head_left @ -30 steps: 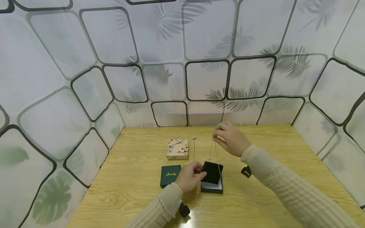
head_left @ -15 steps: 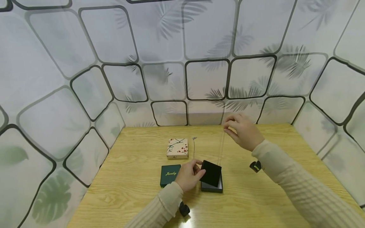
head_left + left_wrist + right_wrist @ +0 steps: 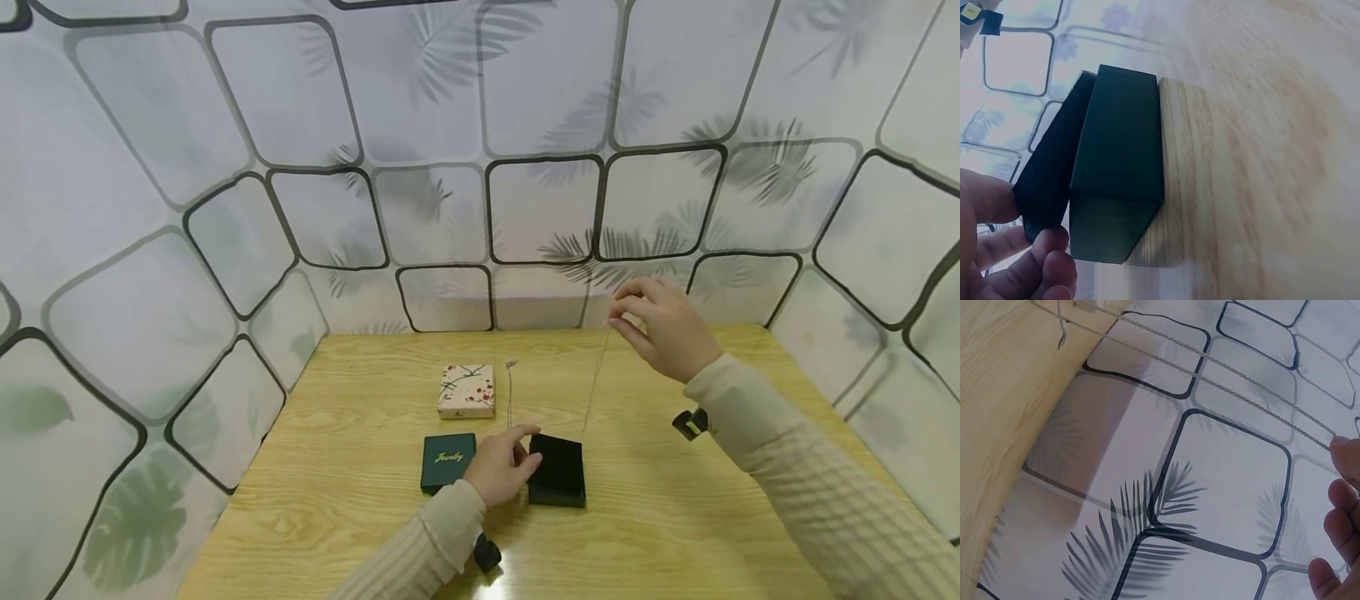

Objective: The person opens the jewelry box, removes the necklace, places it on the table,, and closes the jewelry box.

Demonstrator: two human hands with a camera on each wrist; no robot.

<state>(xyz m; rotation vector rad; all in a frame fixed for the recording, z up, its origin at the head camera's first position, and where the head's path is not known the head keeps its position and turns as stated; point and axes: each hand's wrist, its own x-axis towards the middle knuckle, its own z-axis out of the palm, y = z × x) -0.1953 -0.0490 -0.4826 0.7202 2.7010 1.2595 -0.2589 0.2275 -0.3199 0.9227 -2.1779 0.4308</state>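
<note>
My left hand [image 3: 498,467] pinches the edge of a black foam pad [image 3: 1054,162] between thumb and fingers. The pad leans on the open dark green jewelry box [image 3: 1116,137], covering its top in the head view; the left wrist view shows it tilted. Up and to the right, my right hand [image 3: 667,329] pinches a thin silver chain necklace [image 3: 1229,369] between thumb and forefinger. Two strands of the chain stretch down toward the box's far right corner, where its lower end is hard to make out.
A green lid [image 3: 448,462] with gold "Jewelry" lettering lies left of the left hand. Behind it sits a cream floral box [image 3: 467,392]. Another thin chain with a small pendant [image 3: 512,364] lies beside that. Patterned curtain [image 3: 540,208] surrounds the wooden table [image 3: 360,392].
My right hand has moved up and right, drawing the chain off the pad. The pad, tilted over the box before, has come down onto it with my left hand still at its edge.
</note>
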